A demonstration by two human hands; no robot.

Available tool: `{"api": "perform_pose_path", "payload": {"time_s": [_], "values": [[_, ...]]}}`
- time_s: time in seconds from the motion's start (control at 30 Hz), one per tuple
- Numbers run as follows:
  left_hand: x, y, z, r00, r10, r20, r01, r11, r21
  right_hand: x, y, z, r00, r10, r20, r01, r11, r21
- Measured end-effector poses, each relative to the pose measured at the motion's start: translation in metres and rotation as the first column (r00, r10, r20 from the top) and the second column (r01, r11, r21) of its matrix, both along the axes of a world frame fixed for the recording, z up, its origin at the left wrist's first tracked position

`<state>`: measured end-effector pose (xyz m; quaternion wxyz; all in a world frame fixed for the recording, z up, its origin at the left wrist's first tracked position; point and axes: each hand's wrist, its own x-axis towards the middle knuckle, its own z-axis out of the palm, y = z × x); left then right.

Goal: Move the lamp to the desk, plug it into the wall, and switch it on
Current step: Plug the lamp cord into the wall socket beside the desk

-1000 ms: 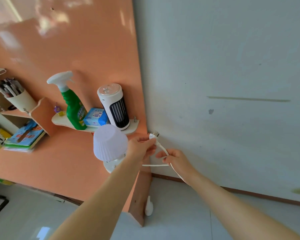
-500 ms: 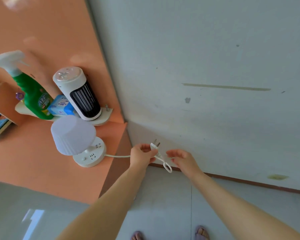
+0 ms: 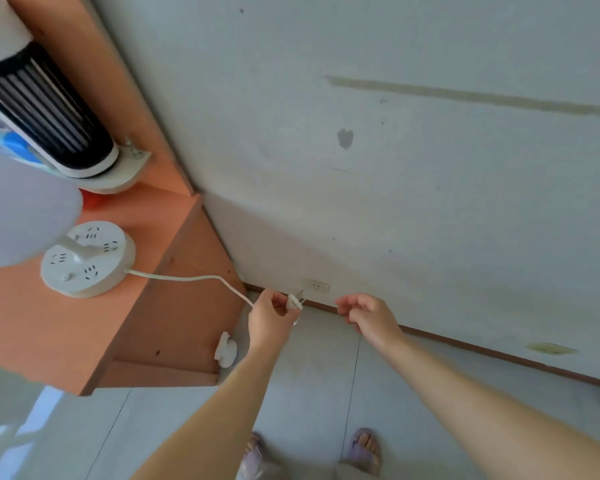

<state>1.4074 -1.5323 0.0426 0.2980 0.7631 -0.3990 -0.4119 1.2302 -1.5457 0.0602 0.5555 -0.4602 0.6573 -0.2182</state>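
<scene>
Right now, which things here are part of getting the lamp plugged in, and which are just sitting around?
Part of the job:
lamp on the desk
cord
plug, held in the left hand
wall socket
right hand, beside it

Just sitting around:
tower fan on the shelf
blue pack
white object on the floor

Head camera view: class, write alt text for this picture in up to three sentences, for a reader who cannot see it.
A person's left hand holds a white plug just short of a low wall socket, prongs towards the wall. The right hand is beside it with fingers curled. The cord runs back to a round white lamp base on an orange desk.
</scene>
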Motion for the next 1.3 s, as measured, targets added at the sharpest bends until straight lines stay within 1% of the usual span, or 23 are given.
{"api": "perform_pose_path", "payload": {"time_s": [0.17,0.3,0.4,0.47,0.53,0.63,0.7,0.8,0.9,1.0,1.07,1.13,1.3], "values": [[-0.018,-0.006,-0.085,0.993,-0.084,0.083,0.088,0.995,-0.043,0.001,-0.012,-0.078,0.992,-0.11,0.058,0.109,0.994,0.017],[-0.027,-0.02,-0.157,0.981,-0.13,0.141,0.143,0.986,-0.084,0.006,-0.021,-0.15,0.987,-0.127,0.097,0.124,0.992,0.034],[-0.032,-0.036,-0.213,0.969,-0.158,0.189,0.182,0.976,-0.116,0.005,-0.034,-0.21,0.981,-0.175,0.088,0.174,0.985,0.016],[-0.034,-0.05,-0.25,0.95,-0.201,0.239,0.239,0.961,-0.139,0.001,-0.044,-0.248,0.965,-0.249,0.083,0.248,0.968,0.023],[-0.034,-0.063,-0.284,0.922,-0.237,0.307,0.298,0.94,-0.167,0.001,-0.052,-0.285,0.954,-0.286,0.088,0.287,0.958,0.003],[-0.032,-0.08,-0.318,0.886,-0.255,0.386,0.353,0.912,-0.208,0.003,-0.06,-0.33,0.951,-0.292,0.1,0.295,0.955,-0.02],[-0.029,-0.091,-0.342,0.879,-0.232,0.417,0.352,0.905,-0.238,0.009,-0.068,-0.362,0.956,-0.266,0.123,0.275,0.96,-0.056],[-0.022,-0.107,-0.364,0.859,-0.226,0.459,0.372,0.892,-0.258,0.017,-0.084,-0.393,0.957,-0.259,0.129,0.273,0.955,-0.112],[-0.014,-0.123,-0.392,0.778,-0.267,0.569,0.449,0.869,-0.207,0.025,-0.097,-0.431,0.96,-0.251,0.121,0.271,0.942,-0.199],[-0.007,-0.134,-0.407,0.745,-0.254,0.616,0.467,0.859,-0.211,0.031,-0.105,-0.456,0.972,-0.224,0.065,0.234,0.933,-0.273],[-0.006,-0.135,-0.415,0.76,-0.223,0.61,0.451,0.857,-0.248,0.033,-0.112,-0.463,0.975,-0.22,0.044,0.222,0.926,-0.304],[-0.007,-0.134,-0.417,0.794,-0.204,0.573,0.426,0.859,-0.286,0.035,-0.116,-0.462,0.975,-0.219,0.035,0.219,0.92,-0.325],[-0.02,-0.122,-0.42,0.865,-0.16,0.476,0.345,0.878,-0.332,0.027,-0.1,-0.459,0.962,-0.273,0.01,0.261,0.909,-0.326]]}}
